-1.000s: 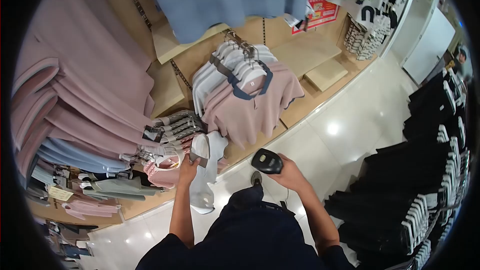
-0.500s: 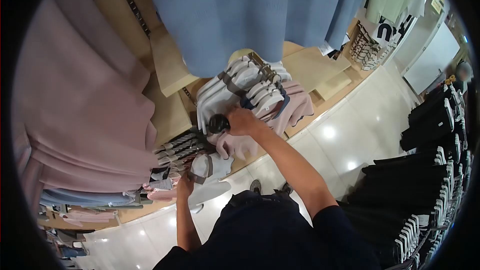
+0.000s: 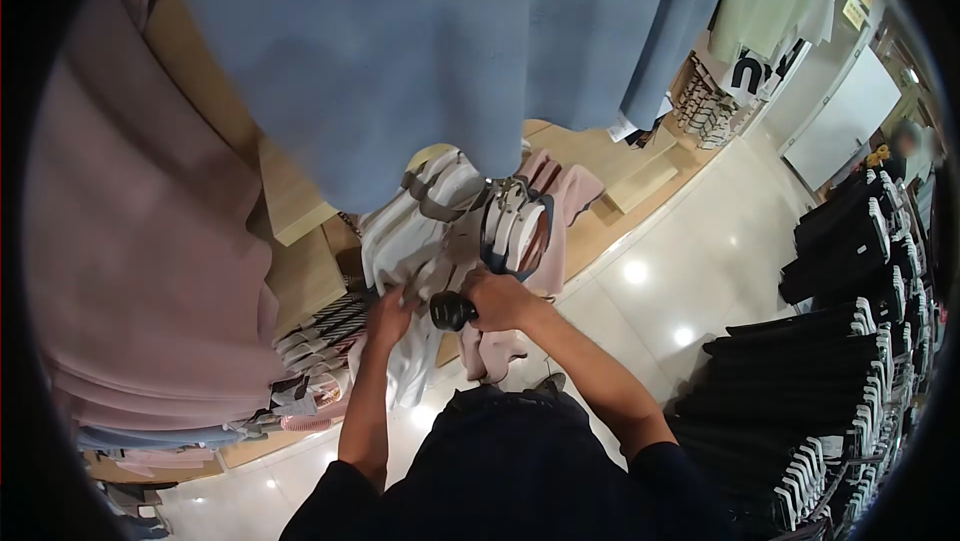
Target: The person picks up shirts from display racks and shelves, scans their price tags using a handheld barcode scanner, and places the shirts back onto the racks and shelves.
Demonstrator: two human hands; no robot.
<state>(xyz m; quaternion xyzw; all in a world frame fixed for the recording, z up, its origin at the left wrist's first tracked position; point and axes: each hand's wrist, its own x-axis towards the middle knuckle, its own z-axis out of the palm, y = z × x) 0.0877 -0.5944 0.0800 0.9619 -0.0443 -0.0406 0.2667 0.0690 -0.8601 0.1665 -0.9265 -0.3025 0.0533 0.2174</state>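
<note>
Since the earlier frame, my left hand [image 3: 388,319] has come up close to my right hand [image 3: 503,301], which has dropped lower in front of the shirts. My right fingers are wrapped round a black handheld device [image 3: 452,311], its rounded head towards my left hand. My left fingers are curled at the edge of a white garment [image 3: 408,366]; blur hides whether they are closed on it.

Just above my hands hang white shirts [image 3: 395,231] with grey collars, and beside them pink shirts [image 3: 575,191], with dark blue collars on white hangers. Striped garments [image 3: 325,331] hang to the left of my left hand. Farther out, large blue garments [image 3: 370,61] hang overhead, pink garments [image 3: 150,221] on the left, and black garments [image 3: 790,371] on the right, across the pale floor [image 3: 640,311].
</note>
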